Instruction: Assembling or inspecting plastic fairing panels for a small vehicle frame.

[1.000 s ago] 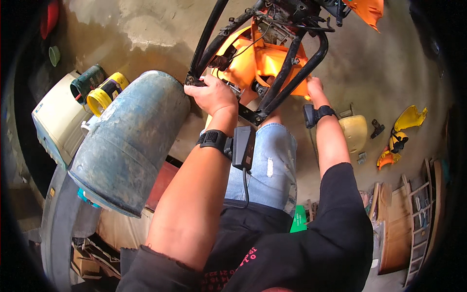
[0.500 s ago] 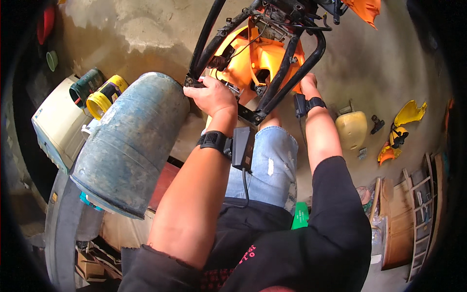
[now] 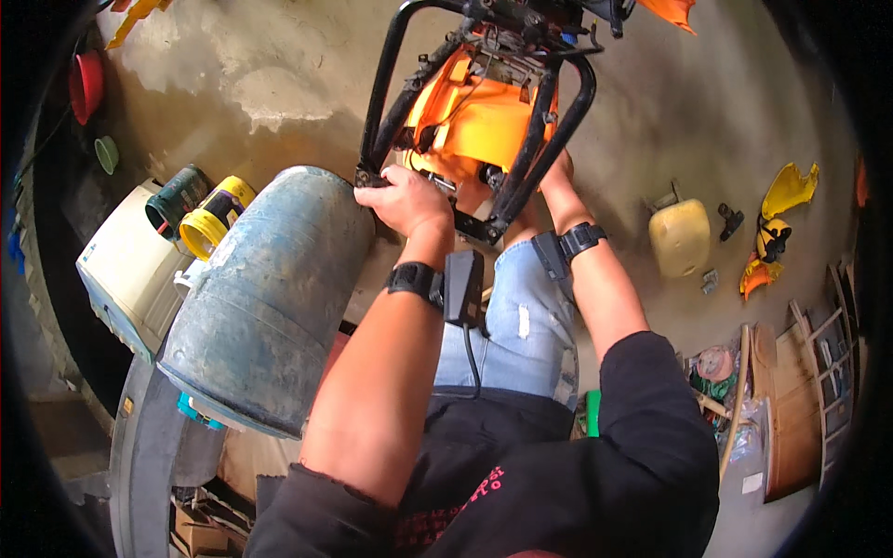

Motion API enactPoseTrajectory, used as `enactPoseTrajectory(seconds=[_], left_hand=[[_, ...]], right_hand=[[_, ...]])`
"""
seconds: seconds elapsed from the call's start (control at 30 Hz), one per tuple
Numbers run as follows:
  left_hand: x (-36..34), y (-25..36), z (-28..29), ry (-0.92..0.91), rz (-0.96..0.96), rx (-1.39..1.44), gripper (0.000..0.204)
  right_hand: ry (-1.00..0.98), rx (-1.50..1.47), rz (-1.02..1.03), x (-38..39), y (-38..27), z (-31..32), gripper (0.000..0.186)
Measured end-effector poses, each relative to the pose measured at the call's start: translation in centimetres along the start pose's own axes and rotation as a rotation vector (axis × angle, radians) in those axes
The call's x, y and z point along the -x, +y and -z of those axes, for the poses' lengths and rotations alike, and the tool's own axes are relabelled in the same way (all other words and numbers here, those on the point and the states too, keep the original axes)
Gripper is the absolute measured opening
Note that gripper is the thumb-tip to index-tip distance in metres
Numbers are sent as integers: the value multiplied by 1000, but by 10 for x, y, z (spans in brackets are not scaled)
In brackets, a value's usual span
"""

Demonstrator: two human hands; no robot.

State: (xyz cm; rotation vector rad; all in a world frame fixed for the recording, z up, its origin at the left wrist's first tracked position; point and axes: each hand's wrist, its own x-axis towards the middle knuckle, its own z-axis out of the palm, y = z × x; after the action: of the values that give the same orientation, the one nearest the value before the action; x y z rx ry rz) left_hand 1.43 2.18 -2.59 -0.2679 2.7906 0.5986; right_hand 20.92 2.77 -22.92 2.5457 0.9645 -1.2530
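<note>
Concrete floor (image 3: 707,139), dark patch at 10 o'clock, clutter round the rim. Black tubular frame (image 3: 377,93) is at 12 o'clock, orange panel (image 3: 507,126) showing between and behind its rails. Left hand (image 3: 416,200) is curled nearly closed on the frame's 8 o'clock corner, thumb along the end bracket — probably to steady it. Right hand (image 3: 557,174) is at the frame's 4 o'clock side, fingers hidden behind the rail; can't tell how closed, or whether it has rail or panel. Opposite-side placement likely balances the load. Blue drum (image 3: 270,298) lies at 9 o'clock, near the left forearm; yellow jug (image 3: 679,237) at 3 o'clock — both apart from the hands.
</note>
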Motion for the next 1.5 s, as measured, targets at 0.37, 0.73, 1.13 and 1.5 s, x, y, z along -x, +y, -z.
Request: enactPoseTrajectory(seconds=[0.37, 0.73, 1.13, 1.5], left_hand=[[-20, -5, 16, 121, -11, -40, 47], [-1, 0, 5, 25, -7, 103, 50], [-4, -5, 1, 82, -28, 17, 44], [-11, -4, 9, 20, 37, 74, 48]], right_hand=[[-736, -621, -228, 3, 12, -59, 39], [-671, -545, 438, 30, 33, -7, 41], [-845, -623, 436, 45, 38, -13, 19], [-744, -297, 353, 56, 83, -9, 38]])
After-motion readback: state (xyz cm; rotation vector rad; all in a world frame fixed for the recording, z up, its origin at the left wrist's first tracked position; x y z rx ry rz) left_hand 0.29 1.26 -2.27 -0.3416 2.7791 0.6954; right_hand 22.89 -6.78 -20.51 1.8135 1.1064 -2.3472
